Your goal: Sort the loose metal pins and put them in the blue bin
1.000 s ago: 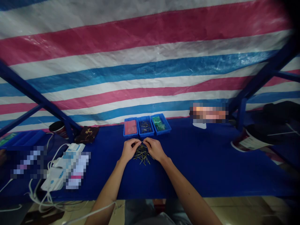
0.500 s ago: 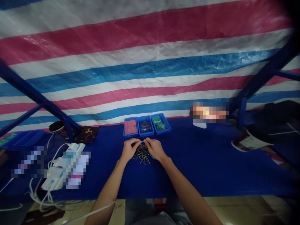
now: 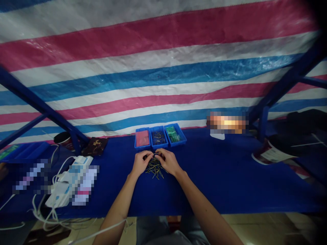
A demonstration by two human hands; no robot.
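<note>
A loose pile of small thin metal pins [image 3: 154,168] lies on the blue table [image 3: 219,177] in front of me. My left hand [image 3: 140,162] and my right hand [image 3: 168,161] rest at the pile's far edge, fingertips pinched and nearly meeting over it. What the fingers pinch is too small to name. Just beyond the hands stand three small blue trays in a row: the left tray [image 3: 142,138] holds a pink piece, the middle tray [image 3: 158,137] holds more pins, the right tray [image 3: 175,134] holds green parts.
White power strips and cables [image 3: 65,185] lie at the left, with a dark pouch [image 3: 95,146] and a cup [image 3: 62,138] behind them. A white-labelled container [image 3: 268,153] lies at the right. Blue frame bars [image 3: 281,85] cross a striped tarp behind the table.
Both hands have drawn slightly closer together at the far edge of the pin pile; otherwise nothing has moved.
</note>
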